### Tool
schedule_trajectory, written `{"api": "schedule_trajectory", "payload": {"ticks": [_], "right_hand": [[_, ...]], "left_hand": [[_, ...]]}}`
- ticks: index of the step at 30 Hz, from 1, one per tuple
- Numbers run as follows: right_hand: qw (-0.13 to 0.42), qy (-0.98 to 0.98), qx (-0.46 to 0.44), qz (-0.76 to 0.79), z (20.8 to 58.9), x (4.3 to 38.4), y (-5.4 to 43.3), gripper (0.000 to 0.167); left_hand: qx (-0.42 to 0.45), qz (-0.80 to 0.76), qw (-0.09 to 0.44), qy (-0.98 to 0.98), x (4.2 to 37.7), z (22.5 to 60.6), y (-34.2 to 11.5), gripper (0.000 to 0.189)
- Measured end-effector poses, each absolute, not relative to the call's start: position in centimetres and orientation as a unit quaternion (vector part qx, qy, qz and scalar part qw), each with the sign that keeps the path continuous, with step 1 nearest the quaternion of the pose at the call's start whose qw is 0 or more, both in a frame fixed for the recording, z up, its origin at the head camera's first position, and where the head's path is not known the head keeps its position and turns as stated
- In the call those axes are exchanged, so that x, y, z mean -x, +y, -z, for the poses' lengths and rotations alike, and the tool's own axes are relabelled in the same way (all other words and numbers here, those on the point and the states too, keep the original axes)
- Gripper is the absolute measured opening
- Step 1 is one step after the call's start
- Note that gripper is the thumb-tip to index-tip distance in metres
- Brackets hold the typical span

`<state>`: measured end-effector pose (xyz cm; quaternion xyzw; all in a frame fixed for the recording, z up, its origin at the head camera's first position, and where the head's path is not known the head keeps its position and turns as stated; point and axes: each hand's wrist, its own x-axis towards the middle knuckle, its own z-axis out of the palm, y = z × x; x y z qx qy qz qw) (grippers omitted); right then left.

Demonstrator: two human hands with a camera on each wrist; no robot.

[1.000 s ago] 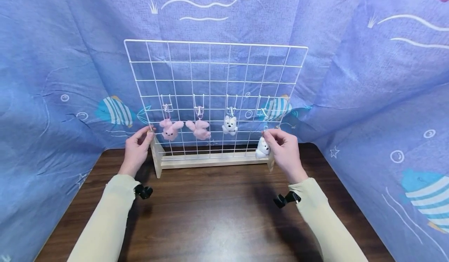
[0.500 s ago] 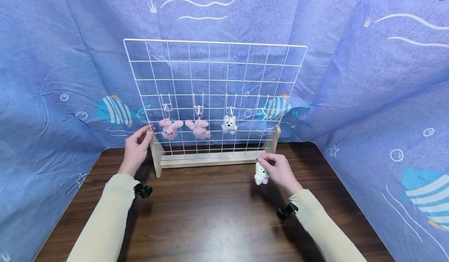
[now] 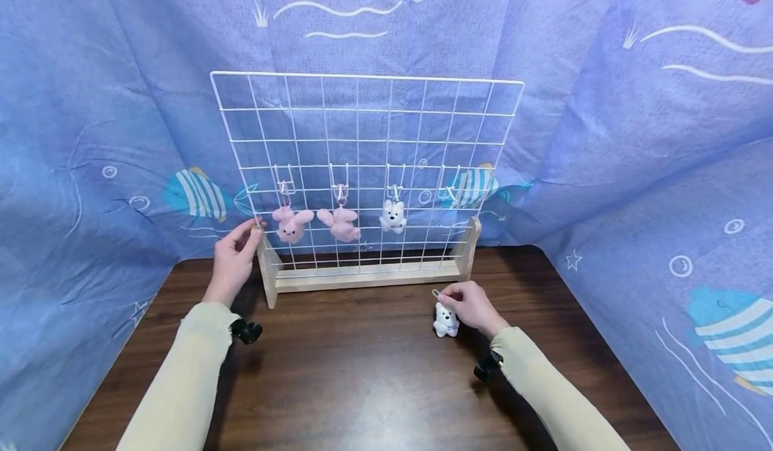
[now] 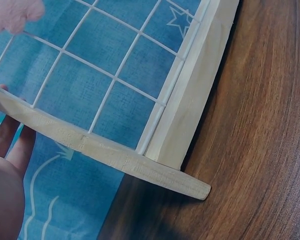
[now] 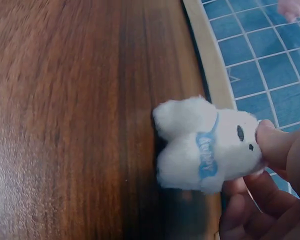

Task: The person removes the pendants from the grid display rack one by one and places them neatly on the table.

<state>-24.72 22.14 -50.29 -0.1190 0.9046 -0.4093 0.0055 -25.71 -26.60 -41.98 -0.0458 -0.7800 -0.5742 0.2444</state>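
Observation:
My left hand (image 3: 232, 263) grips the left side piece (image 4: 110, 150) of a wooden stand, its fingers partly hidden behind the wood in the left wrist view. This stand holds up a white wire grid (image 3: 368, 76). At the table's right, my right hand (image 3: 474, 307) pinches a white plush dog keychain (image 3: 446, 321) near its head; a small metal clasp (image 3: 436, 293) pokes out above the fingers. In the right wrist view the plush's blue collar tag (image 5: 207, 155) shows. Its feet are close to the tabletop; whether they touch cannot be told.
Two pink plush rabbits, one at the left (image 3: 292, 225) and one beside it (image 3: 339, 225), hang from grid hooks. Another white plush dog (image 3: 393, 217) hangs right of them. A bare hook (image 3: 449, 192) is at far right. Blue printed cloth (image 3: 604, 203) surrounds the wooden table (image 3: 338, 370).
My right hand has carried the white plush dog keychain from below the far-right hook down and towards me, over the tabletop. The left hand has stayed on the stand.

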Motion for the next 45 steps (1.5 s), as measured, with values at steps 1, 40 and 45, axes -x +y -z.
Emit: {"api": "schedule_trajectory", "payload": {"ticks": [1,40,45], "right_hand": [[0.010,0.907,0.117,0.404,50.4,24.8,22.1,0.011],[-0.084,0.918,0.145,0.360,48.4,24.8,20.4,0.017],[-0.117,0.892,0.155,0.409,46.1,24.7,18.9,0.023]], "left_hand": [[0.048,0.576,0.246,-0.778,25.6,41.9,-26.6,0.037],[0.066,0.591,0.255,-0.762,25.6,41.9,-26.5,0.034],[0.062,0.588,0.256,-0.765,25.5,41.9,-26.5,0.034]]}}
